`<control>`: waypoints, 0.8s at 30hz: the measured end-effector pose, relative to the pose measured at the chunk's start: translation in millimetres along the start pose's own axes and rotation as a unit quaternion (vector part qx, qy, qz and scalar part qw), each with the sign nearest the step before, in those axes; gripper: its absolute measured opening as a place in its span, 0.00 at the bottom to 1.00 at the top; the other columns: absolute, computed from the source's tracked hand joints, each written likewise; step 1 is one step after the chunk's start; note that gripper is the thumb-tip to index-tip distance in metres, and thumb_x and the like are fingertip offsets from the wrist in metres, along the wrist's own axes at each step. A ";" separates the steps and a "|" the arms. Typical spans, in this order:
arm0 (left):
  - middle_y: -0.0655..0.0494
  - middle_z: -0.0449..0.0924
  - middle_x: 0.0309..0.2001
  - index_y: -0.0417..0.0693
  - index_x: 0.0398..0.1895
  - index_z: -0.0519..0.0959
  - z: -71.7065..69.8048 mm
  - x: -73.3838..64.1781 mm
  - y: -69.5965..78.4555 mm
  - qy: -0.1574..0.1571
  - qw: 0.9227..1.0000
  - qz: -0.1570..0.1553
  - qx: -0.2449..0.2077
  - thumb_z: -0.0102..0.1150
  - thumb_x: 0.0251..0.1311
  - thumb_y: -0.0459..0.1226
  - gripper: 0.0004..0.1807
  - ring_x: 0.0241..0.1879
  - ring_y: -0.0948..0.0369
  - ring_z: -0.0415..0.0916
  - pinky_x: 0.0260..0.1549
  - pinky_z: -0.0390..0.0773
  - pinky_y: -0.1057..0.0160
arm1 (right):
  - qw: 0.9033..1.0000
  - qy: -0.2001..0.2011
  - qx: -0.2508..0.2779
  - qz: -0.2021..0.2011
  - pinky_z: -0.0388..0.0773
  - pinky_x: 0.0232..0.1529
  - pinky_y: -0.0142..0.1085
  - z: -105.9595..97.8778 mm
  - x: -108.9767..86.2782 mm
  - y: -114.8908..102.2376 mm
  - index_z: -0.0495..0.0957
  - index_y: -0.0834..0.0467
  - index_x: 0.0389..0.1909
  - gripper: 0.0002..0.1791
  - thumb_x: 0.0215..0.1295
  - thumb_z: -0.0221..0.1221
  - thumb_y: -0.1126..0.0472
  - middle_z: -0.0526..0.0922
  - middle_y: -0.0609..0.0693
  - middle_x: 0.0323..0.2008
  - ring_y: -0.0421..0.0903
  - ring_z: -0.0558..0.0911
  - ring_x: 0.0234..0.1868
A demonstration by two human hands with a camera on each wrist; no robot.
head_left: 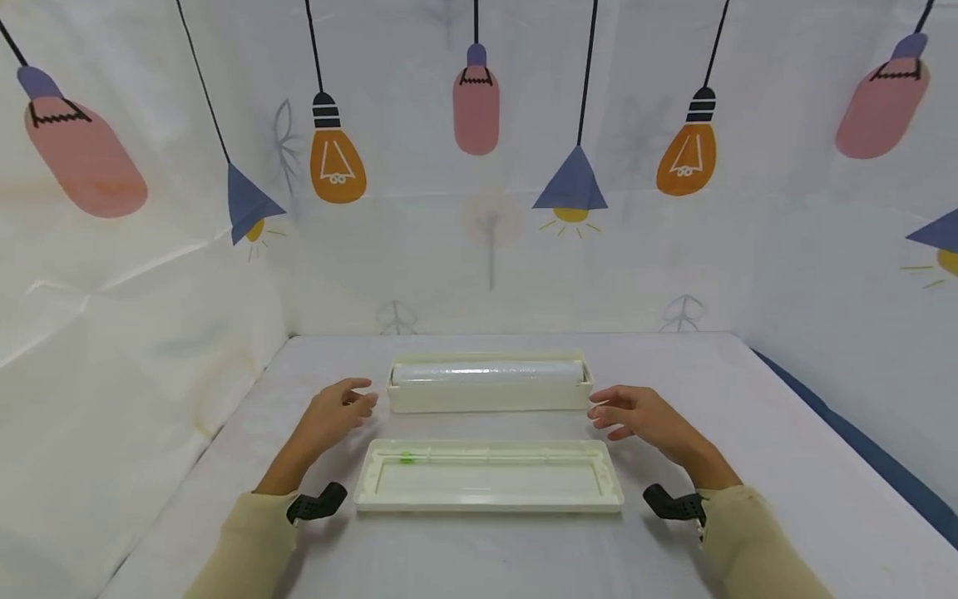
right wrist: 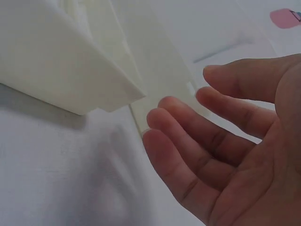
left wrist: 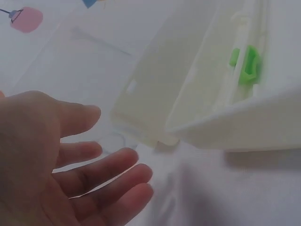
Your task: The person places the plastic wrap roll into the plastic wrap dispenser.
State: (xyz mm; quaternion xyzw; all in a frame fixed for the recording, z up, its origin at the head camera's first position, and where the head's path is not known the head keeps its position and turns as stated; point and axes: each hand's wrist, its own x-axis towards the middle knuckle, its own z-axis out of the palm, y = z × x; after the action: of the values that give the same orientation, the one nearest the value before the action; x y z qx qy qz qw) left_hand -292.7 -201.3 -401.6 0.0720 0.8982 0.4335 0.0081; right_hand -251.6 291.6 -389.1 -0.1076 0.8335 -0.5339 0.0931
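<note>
A long cream box (head_left: 490,398) lies at the back of the table with a roll of clear plastic wrap (head_left: 486,372) inside it. In front of it lies its cream lid (head_left: 490,503), inner side up, with a small green slide cutter (head_left: 407,458) on a rail near its left end. My left hand (head_left: 338,413) hovers just off the box's left end, fingers loosely bent and holding nothing. Off the right end, my right hand (head_left: 636,414) is held the same way, fingertips close to the box's corner. Both wrist views show the palms empty beside the box.
A white cloth covers the table (head_left: 479,557). Behind and at the sides hang white sheets (head_left: 479,249) printed with lamps and bulbs. Black wrist cameras (head_left: 318,502) stick out inward from both sleeves, close to the lid's ends.
</note>
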 end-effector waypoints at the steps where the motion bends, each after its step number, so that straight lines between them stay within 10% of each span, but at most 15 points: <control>1: 0.43 0.83 0.50 0.38 0.70 0.68 -1.0 -0.8 -0.4 -0.002 1.000 -0.008 -0.004 0.55 0.73 0.46 0.29 0.42 0.53 0.84 0.40 0.83 0.58 | 1.000 -0.008 0.000 0.001 0.83 0.47 0.46 1.5 0.5 0.0 0.70 0.71 0.63 0.27 0.73 0.60 0.56 0.82 0.64 0.53 0.56 0.83 0.51; 11: 0.51 0.84 0.39 0.35 0.51 0.80 -2.7 -4.6 -8.4 -0.107 0.993 -0.040 -0.033 0.57 0.71 0.43 0.18 0.36 0.57 0.81 0.35 0.82 0.59 | 0.997 -0.076 -0.028 0.014 0.82 0.42 0.45 5.6 -11.1 8.6 0.73 0.67 0.62 0.26 0.71 0.61 0.55 0.82 0.58 0.53 0.52 0.80 0.47; 24: 0.55 0.76 0.30 0.44 0.45 0.84 -5.3 -7.0 -10.9 -0.198 0.979 0.015 -0.033 0.61 0.68 0.48 0.16 0.32 0.58 0.72 0.33 0.72 0.61 | 0.990 -0.110 -0.089 -0.005 0.80 0.39 0.41 1.9 -19.3 9.2 0.76 0.68 0.61 0.27 0.69 0.62 0.55 0.82 0.56 0.51 0.51 0.80 0.41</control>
State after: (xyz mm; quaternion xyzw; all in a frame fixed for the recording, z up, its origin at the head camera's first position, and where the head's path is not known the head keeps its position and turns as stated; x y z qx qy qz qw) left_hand -287.5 -213.0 -407.1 0.1693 0.8628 0.4401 0.1822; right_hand -233.3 299.1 -397.5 -0.1774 0.8617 -0.4433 0.1717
